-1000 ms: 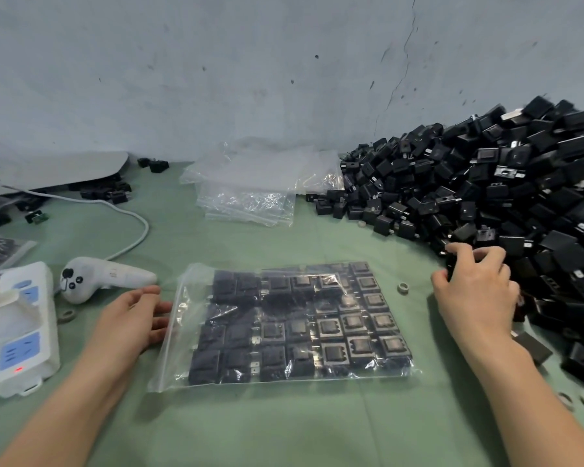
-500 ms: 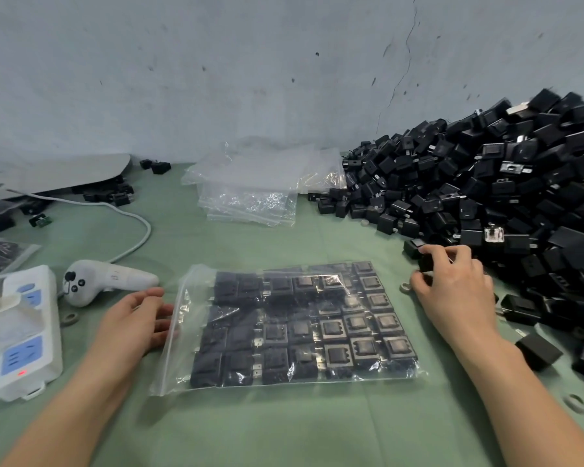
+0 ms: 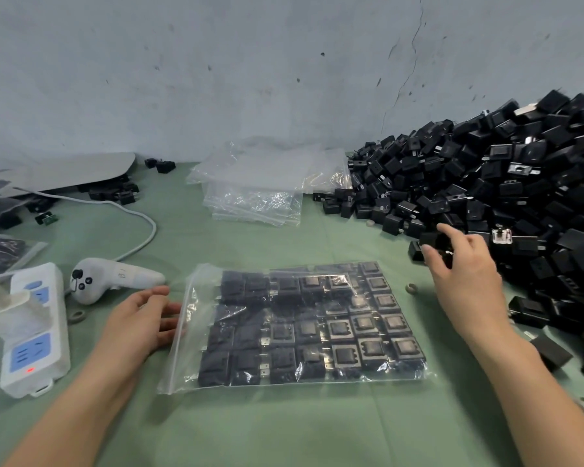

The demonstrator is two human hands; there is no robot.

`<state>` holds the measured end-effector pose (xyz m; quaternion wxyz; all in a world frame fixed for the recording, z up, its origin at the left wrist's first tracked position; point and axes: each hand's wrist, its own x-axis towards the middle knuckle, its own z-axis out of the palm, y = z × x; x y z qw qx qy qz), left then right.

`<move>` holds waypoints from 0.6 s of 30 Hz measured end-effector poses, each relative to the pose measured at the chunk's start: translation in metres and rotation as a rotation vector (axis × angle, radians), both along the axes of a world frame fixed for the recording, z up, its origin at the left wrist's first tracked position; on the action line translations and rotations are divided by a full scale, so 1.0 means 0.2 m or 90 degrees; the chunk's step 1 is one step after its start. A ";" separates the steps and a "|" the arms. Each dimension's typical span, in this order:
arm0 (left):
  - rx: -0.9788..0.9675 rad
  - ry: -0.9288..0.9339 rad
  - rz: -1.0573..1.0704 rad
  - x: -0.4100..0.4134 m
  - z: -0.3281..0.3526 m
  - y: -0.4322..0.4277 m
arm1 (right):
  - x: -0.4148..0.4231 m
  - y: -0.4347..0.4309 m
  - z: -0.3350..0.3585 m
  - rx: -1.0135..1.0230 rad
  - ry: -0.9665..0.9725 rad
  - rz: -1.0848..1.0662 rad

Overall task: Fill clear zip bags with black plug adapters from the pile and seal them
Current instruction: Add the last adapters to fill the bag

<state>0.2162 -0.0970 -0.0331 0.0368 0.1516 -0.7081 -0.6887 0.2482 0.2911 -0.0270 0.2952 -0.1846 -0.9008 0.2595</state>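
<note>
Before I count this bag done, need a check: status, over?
Left grip open, touching left edge of zip bag. Right grip pinching black adapter beside pile. Small ring lies between bag and pile.

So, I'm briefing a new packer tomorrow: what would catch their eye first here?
The big heap of black plug adapters fills the right side, where the right hand pinches one black adapter. At centre, a clear plastic zip bag lies flat on the green cloth, packed with adapters in neat rows, the left hand touching its left edge.
</note>
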 end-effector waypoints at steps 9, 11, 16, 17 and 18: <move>-0.125 0.274 0.092 0.09 0.17 0.12 | 0.05 -0.48 0.24 -0.340 0.085 0.409; -0.087 0.298 0.009 0.14 0.22 0.19 | 0.06 -0.60 0.24 -0.311 0.054 0.479; -0.002 0.252 -0.175 0.26 0.24 0.31 | 0.08 -0.80 0.18 -0.174 0.030 0.603; 0.012 0.238 -0.190 0.27 0.24 0.31 | 0.09 -0.82 0.17 -0.149 0.029 0.605; 0.028 0.222 -0.206 0.28 0.24 0.30 | 0.09 -0.82 0.17 -0.134 0.025 0.603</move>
